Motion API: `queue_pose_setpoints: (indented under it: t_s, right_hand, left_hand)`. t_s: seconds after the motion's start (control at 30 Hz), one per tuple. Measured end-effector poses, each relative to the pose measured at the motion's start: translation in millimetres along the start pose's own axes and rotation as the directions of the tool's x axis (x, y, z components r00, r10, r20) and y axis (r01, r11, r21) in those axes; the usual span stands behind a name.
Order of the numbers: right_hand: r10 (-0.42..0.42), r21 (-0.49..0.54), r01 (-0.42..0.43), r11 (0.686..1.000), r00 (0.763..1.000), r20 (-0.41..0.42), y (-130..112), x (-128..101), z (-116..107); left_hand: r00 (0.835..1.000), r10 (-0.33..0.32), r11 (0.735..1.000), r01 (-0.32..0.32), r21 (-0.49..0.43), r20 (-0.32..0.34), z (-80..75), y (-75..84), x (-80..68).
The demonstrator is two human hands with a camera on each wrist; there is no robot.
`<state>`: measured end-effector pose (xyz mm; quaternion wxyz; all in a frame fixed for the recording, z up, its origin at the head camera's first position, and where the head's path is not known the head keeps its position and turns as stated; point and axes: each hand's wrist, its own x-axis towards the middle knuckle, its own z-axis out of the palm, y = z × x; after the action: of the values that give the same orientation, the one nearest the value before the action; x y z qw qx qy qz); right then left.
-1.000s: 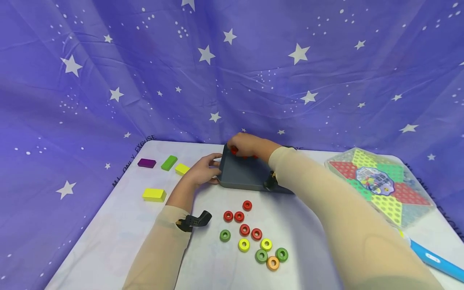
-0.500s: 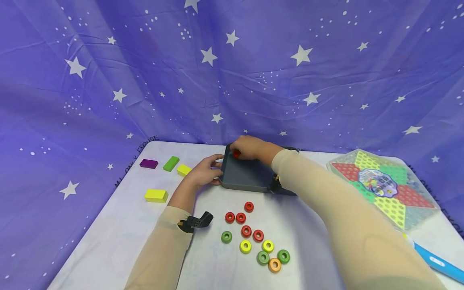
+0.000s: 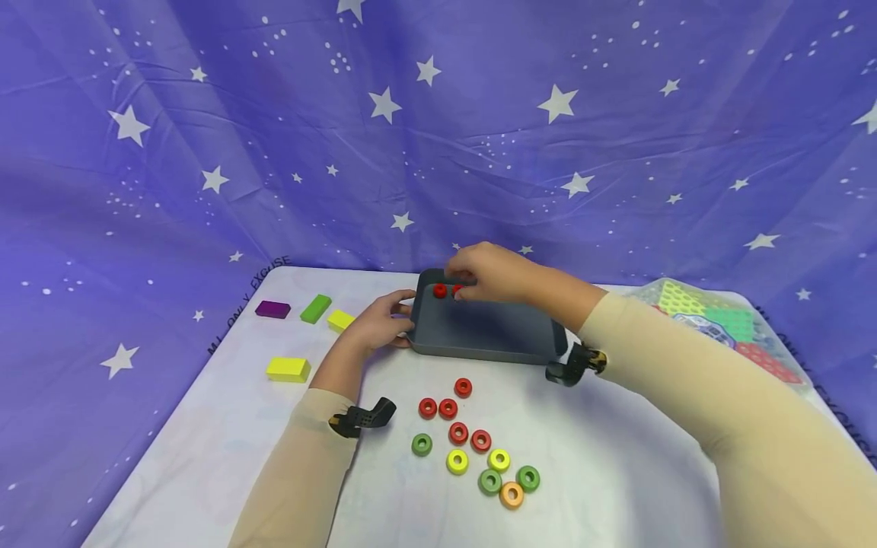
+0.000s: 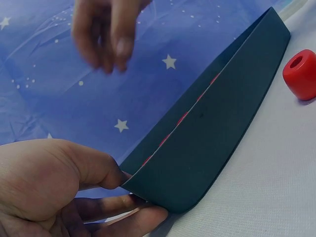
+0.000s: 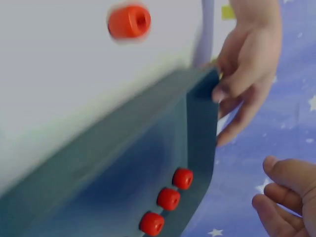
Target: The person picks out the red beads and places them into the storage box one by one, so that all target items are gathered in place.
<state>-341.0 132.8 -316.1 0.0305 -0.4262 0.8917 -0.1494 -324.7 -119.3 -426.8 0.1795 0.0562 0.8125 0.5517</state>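
Note:
My left hand [image 3: 378,326] holds the left end of a dark grey tray [image 3: 483,329]. In the left wrist view its thumb lies on the tray's rim [image 4: 163,148] and its fingers are against the outer wall. Over the back left of the tray is my right hand [image 3: 503,275], with nothing between its loosely bent fingers. Red beads stand in a row along the tray's far wall; a red bead [image 3: 440,291] shows at the left, and three show in the right wrist view, including one near the corner [image 5: 182,178]. The right hand hides part of the row in the head view.
Loose beads lie in front of the tray: several red [image 3: 458,434], two yellow [image 3: 457,461], three green [image 3: 422,444] and one orange [image 3: 511,495]. Blocks, such as a yellow one [image 3: 288,370], lie at left. A hexagonal game box [image 3: 743,327] sits at right, partly behind my right arm.
My right hand has let go of a red bead in the tray's back left corner. It has risen and moved a little to the right. The left hand stays at the tray.

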Motion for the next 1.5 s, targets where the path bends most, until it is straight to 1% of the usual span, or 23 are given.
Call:
queue_pose_setpoints:
  t_s: [0.1, 0.17, 0.27, 0.33, 0.47, 0.57, 0.7, 0.87, 1.1, 1.2, 1.37, 1.5]
  right_hand:
    - [-0.027, 0.043, 0.028, 0.999, 0.999, -0.025, -8, -27, 6]
    - [-0.037, 0.069, 0.039, 0.997, 0.999, -0.022, -14, -46, 14]
    - [-0.039, 0.123, 0.039, 0.992, 0.999, -0.002, -24, -73, 31]
    - [-0.036, 0.166, 0.031, 0.986, 0.999, 0.027, -32, -89, 43]
    - [-0.038, 0.24, 0.017, 0.971, 0.996, 0.083, -48, -114, 68]
    - [-0.044, 0.242, 0.019, 0.97, 0.994, 0.098, -58, -125, 83]
    - [-0.03, 0.21, 0.009, 0.978, 0.995, 0.095, -67, -133, 97]
    - [0.005, 0.185, -0.024, 0.982, 0.995, 0.102, -77, -135, 104]
    - [0.068, 0.153, -0.092, 0.984, 0.986, 0.155, -87, -127, 104]
    - [0.088, 0.132, -0.11, 0.985, 0.983, 0.161, -90, -123, 104]
    - [0.113, 0.119, -0.132, 0.984, 0.982, 0.149, -88, -123, 103]
    - [0.121, 0.121, -0.135, 0.983, 0.986, 0.116, -82, -125, 94]
  left_hand:
    - [1.0, 0.003, 1.0, -0.003, 0.01, 0.001, 0.3, 1.2, -1.1]
    - [1.0, 0.006, 1.0, -0.006, 0.007, 0.004, 0.2, 1.1, -1.8]
    - [1.0, 0.009, 1.0, -0.009, 0.0, 0.009, 0.0, -0.3, -1.6]
    - [1.0, 0.01, 1.0, -0.01, -0.005, 0.014, 0.1, -1.1, -0.6]
    - [1.0, 0.008, 1.0, -0.008, -0.002, 0.016, -0.1, -0.6, 0.0]
    - [1.0, 0.007, 1.0, -0.007, -0.003, 0.009, -1.3, 0.8, -0.9]
    - [1.0, 0.006, 1.0, -0.006, -0.005, 0.01, -2.3, 2.0, -1.5]
    - [1.0, -0.003, 1.0, 0.003, -0.005, 0.013, -1.9, 3.0, -0.9]
    - [0.999, -0.024, 1.0, 0.024, -0.011, 0.024, -0.9, 1.5, 1.1]
    - [0.999, -0.023, 1.0, 0.024, -0.01, 0.027, -1.3, 1.8, 1.4]
    - [1.0, -0.01, 1.0, 0.01, -0.019, 0.018, -1.4, 1.6, 0.2]
    - [1.0, -0.014, 1.0, 0.014, -0.025, 0.019, -1.5, 1.3, 0.9]
